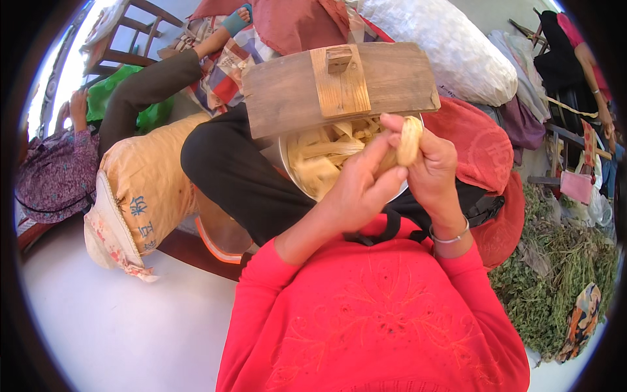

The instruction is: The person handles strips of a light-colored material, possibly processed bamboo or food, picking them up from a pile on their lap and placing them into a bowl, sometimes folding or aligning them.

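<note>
A small loop of pale yellow plant strips, likely corn husk (410, 142), is held upright in front of my body. My right hand (437, 164), with a metal bangle at its wrist, is closed around the loop's right side. My left hand (360, 183) grips its left side, the thumb at the lower end and the fingers at the upper part. The fingers hide some of the loop. Just beneath, in my lap, is a round metal basin (290, 171) holding loose pale strips (318, 174). A wooden board (281, 93) with a crosspiece and peg (339, 60) leans across the basin's far side.
To the left stand a stuffed tan sack (152, 166) and an orange-rimmed container (220, 240). A white sack (441, 44) and red cloths (472, 147) lie beyond and to the right. Dried green plants (553, 274) cover the right floor. Other people (56, 171) sit at both sides.
</note>
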Demonstrator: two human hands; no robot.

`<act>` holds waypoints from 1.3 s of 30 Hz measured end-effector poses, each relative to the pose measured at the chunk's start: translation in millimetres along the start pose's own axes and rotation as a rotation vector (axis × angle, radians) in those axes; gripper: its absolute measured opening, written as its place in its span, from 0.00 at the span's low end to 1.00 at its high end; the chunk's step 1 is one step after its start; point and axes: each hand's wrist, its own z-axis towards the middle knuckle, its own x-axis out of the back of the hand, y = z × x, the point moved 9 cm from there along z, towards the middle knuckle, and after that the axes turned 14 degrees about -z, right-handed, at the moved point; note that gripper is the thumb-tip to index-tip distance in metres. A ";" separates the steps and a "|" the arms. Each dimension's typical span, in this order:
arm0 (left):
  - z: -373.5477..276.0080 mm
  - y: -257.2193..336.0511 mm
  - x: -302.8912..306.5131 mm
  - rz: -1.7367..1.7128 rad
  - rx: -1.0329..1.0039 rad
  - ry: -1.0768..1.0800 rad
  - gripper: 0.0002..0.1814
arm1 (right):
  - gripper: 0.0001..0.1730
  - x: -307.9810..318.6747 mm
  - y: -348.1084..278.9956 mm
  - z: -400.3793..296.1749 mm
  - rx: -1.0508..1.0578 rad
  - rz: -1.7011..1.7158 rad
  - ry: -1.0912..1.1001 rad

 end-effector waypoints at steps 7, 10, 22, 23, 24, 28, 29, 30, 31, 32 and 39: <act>2.6 -66.6 26.1 -0.484 0.362 0.088 0.22 | 0.17 -6.9 10.4 5.7 0.267 -0.553 0.191; -1.8 -75.3 49.1 -0.141 0.266 0.138 0.13 | 0.13 -12.6 9.5 9.8 0.254 -0.549 0.147; -9.5 -26.5 49.3 0.826 -0.317 0.090 0.18 | 0.14 -99.4 108.1 -46.2 -0.686 0.998 -0.488; -8.5 -25.2 49.2 0.787 -0.311 0.071 0.19 | 0.14 -96.5 104.2 -42.5 -0.662 0.998 -0.486; -6.3 -24.8 49.4 0.730 -0.230 0.080 0.18 | 0.11 -91.6 99.0 -37.3 -0.626 0.961 -0.483; 5.2 -16.8 40.4 0.788 -0.071 0.134 0.14 | 0.07 -66.5 88.7 -11.4 -0.347 0.496 -0.252; 8.9 -16.2 39.9 0.879 -0.072 0.158 0.12 | 0.06 -59.4 82.1 -5.3 -0.218 0.303 -0.202; 12.4 -21.4 44.9 0.872 -0.028 0.200 0.11 | 0.06 -52.1 73.0 -0.9 -0.088 0.107 -0.149; 14.8 -28.7 51.4 0.865 0.016 0.242 0.10 | 0.05 -47.6 67.8 -0.1 -0.047 0.059 -0.105; 16.0 -36.6 59.2 0.856 0.060 0.284 0.09 | 0.05 -43.5 60.7 -0.4 -0.006 0.011 -0.061; -25.6 -85.2 78.5 -0.357 0.396 0.387 0.09 | 0.02 -26.9 39.6 4.4 0.010 0.109 0.112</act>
